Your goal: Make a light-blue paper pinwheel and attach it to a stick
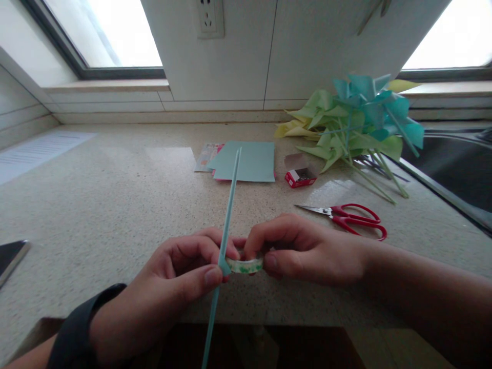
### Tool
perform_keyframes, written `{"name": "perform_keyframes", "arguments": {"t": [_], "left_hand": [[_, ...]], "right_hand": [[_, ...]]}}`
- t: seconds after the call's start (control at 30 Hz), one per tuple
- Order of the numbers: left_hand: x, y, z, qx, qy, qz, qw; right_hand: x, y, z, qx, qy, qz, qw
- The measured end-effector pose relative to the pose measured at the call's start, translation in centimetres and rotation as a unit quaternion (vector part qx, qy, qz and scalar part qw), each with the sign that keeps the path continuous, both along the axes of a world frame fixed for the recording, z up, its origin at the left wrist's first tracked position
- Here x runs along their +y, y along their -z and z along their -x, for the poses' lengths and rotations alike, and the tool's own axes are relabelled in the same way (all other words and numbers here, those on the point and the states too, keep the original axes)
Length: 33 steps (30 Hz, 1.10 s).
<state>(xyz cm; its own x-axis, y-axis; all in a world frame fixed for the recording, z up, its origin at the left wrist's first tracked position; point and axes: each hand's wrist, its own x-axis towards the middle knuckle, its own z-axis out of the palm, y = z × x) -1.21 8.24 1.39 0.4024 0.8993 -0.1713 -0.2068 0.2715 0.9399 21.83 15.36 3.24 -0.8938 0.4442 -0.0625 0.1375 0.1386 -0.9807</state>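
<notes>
Between the thumb and fingers of my left hand [184, 271] is a thin light-blue paper stick [229, 215], tilted, with its upper end pointing away from me. A small folded flap of the paper shows at the pinch. My right hand [295, 248] grips a roll of clear tape [245, 266] with green print, fingertips inside its ring and thumb at its outer side. The roll's left edge meets the stick at my left fingertips. Whether a strip of tape runs between them I cannot tell. Red-handled scissors [355, 218] lie beyond my right wrist.
Light-blue paper sheets [249, 161] lie ahead, beside an open red box [300, 177] of small metal pieces. Green, blue and yellow paper pinwheels [353, 118] are heaped near the sink [457, 169] at right. A phone [11, 259] and printed paper [38, 151] are at left.
</notes>
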Motion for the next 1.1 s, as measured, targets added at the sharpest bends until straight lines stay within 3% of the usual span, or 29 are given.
{"name": "perform_keyframes", "arguments": {"t": [0.27, 0.5, 1.1], "left_hand": [[-0.04, 0.05, 0.04, 0.003, -0.005, -0.009, 1.0], [-0.08, 0.25, 0.12, -0.002, 0.004, -0.002, 1.0], [-0.24, 0.05, 0.13, 0.008, 0.003, -0.011, 1.0]], "right_hand": [[-0.14, 0.7, 0.02, 0.006, 0.013, -0.028, 0.999], [0.06, 0.41, 0.02, 0.014, 0.003, -0.004, 1.0], [0.49, 0.76, -0.2, 0.038, -0.022, -0.075, 0.996]]}}
